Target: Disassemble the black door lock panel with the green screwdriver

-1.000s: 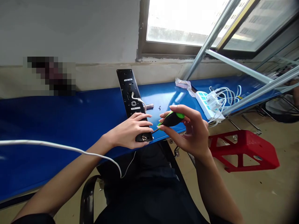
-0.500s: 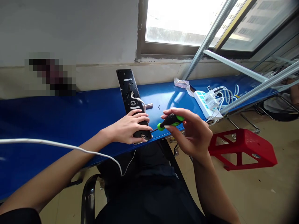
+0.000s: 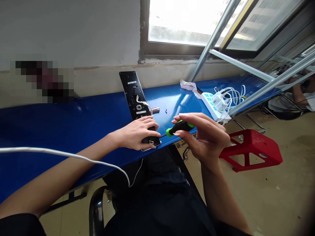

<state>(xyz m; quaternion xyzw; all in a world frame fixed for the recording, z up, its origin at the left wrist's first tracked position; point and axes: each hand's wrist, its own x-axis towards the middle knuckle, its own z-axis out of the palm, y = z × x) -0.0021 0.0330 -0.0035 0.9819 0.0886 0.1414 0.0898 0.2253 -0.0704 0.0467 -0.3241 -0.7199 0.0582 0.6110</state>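
Note:
A long black door lock panel (image 3: 133, 93) lies on the blue table, its back side up, with a white cable on it and a metal lever handle (image 3: 155, 110) sticking out to the right. My left hand (image 3: 139, 132) is wrapped over the panel's near end and holds it. My right hand (image 3: 205, 136) grips a black and green screwdriver (image 3: 180, 127) between thumb and fingers. The screwdriver's shaft points left, its tip at the panel's near right edge; whether it sits in a screw I cannot tell. Several small dark screws (image 3: 166, 111) lie right of the handle.
A white power strip (image 3: 216, 108) with plugs and coiled cables sits at the right, near a crumpled plastic bag (image 3: 189, 87). Metal frame bars (image 3: 242, 65) cross the right side. A red stool (image 3: 263, 144) stands below. A white cable (image 3: 73, 154) hangs across my left forearm.
The whole view has shifted slightly. My left fingers sit closer together on the panel. The screwdriver stays at the panel's edge, and my right hand has turned slightly around its handle.

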